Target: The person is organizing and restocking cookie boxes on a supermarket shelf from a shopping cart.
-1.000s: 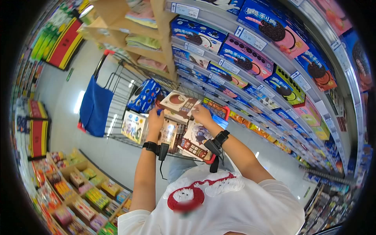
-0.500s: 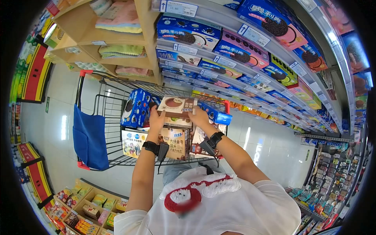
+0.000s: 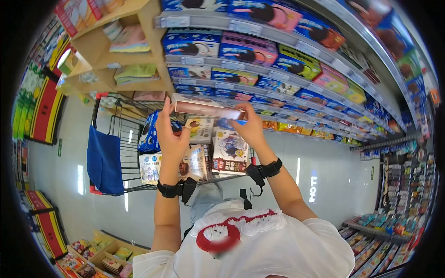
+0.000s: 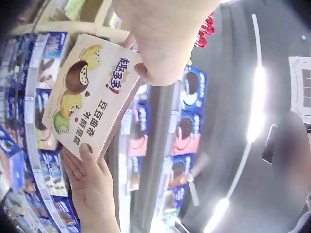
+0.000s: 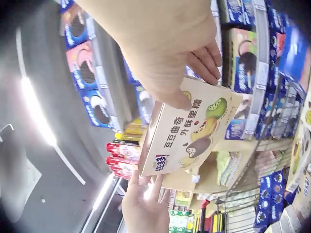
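A cookie box [image 3: 208, 110] is held up over the shopping cart [image 3: 96, 110]. The right hand [image 3: 251, 127] pinches one end, thumb on the printed face. At the other end, the left hand [image 3: 171, 132] touches the box with fingers that look mostly straight, though its grip is partly hidden. The head view gives mainly a glossy narrow side; both wrist views reveal the face, printed with round filled cookies. Inside the cart lie a blue box [image 3: 149, 133] and a tan box [image 3: 197, 160]. Beyond the cart stand shelves [image 3: 204, 60] of packaged cookies.
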A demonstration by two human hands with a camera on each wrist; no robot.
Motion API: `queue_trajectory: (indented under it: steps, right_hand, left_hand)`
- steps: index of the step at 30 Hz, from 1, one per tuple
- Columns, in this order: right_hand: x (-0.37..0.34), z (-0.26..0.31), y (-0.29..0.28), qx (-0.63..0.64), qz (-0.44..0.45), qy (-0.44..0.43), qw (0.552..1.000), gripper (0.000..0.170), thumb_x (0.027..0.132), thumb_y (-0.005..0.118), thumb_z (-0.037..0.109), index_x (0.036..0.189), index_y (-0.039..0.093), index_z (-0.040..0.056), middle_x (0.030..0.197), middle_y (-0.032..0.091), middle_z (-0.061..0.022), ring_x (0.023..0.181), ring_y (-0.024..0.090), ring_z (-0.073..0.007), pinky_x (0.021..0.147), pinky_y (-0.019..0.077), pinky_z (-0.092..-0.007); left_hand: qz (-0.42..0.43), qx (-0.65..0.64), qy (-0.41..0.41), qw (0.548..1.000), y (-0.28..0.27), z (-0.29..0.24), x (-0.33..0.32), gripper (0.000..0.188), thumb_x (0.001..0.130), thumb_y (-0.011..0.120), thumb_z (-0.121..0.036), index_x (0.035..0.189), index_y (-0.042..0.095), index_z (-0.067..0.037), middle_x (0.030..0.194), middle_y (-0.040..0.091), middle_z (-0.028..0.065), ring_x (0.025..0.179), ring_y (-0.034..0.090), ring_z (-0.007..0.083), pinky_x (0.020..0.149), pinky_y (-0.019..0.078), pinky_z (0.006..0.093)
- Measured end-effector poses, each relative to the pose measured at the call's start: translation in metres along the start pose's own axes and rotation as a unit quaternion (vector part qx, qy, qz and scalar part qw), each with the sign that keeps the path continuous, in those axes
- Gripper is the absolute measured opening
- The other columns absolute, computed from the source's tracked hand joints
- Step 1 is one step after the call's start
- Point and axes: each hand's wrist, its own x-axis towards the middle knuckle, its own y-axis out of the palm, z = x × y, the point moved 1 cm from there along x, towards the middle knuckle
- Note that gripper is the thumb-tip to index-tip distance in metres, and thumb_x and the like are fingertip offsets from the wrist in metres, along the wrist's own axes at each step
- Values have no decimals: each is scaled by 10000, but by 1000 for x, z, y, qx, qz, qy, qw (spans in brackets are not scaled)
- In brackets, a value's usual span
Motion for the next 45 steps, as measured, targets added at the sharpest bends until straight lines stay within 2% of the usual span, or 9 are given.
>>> queue_trajectory:
  steps: [3,8,11,15,24,30,37,41,45]
  right_hand:
    - [-38,28,-74,-13,-36,16,999,419,658,760,219,991,548,80,768,655,-94,697,640,-239,638,480,-323]
    - [-140,13,-186,-49,-20,47,997,392,685,776,255,907,568,8,725,657,-101,634,637,-144,578,479,-263]
    - [-212,14,-239,229,-97,148,957,323,745,740,218,908,578,-8,779,662,-94,651,628,-115,578,484,-244]
    - [-285,2,-302,295,-191,162,922,282,803,684,187,963,602,-30,818,657,-75,685,625,-102,580,488,-229]
    - [-378,-29,-361,380,-361,148,839,274,852,593,181,990,580,-54,829,630,-67,710,602,-100,605,471,-212]
    - [-386,-63,-401,475,-343,111,803,339,909,478,186,1136,480,-66,976,613,-118,849,619,-139,735,508,-253]
    - [-345,-133,-470,623,-237,50,744,488,955,402,319,1298,378,-28,1240,516,-122,1098,536,-207,893,464,-308]
    - [-323,-198,-481,407,-222,-31,886,531,924,482,316,1359,310,65,1357,403,-91,1217,431,-207,993,394,-364]
    - [-308,-196,-526,565,-185,-4,804,589,907,507,341,1387,256,110,1399,342,-71,1245,397,-212,1016,369,-383]
  left_hand:
    - [-20,-19,116,993,3,-51,-26,720,623,559,33,1320,385,-18,1199,521,172,1041,508,315,935,348,360]
    - [100,-221,155,958,40,-110,-95,781,674,576,45,1381,253,-26,1349,419,178,1195,444,262,987,370,372]
    - [240,-472,-12,848,62,-160,-143,836,717,587,33,1424,154,-69,1411,335,164,1199,443,257,961,402,364]
    - [357,-509,-44,782,84,-221,-191,866,741,579,46,1439,84,-87,1466,226,136,1219,421,249,948,428,339]
    - [417,-502,-13,757,158,-292,-241,831,732,642,32,1414,175,-49,1393,306,161,1272,346,240,1004,383,352]
    - [461,-545,-222,664,226,-324,-247,757,744,612,92,1389,241,-46,1318,393,165,1201,443,238,973,421,351]
    - [383,-622,-206,651,322,-381,-228,662,791,561,88,1370,265,-38,1296,417,152,1187,454,229,971,416,350]
    - [408,-645,-203,614,381,-424,-232,630,818,538,65,1372,258,-43,1316,397,138,1210,428,224,985,400,351]
    - [457,-648,-242,559,431,-473,-243,598,854,499,46,1381,234,-56,1336,371,133,1235,397,220,998,385,341]
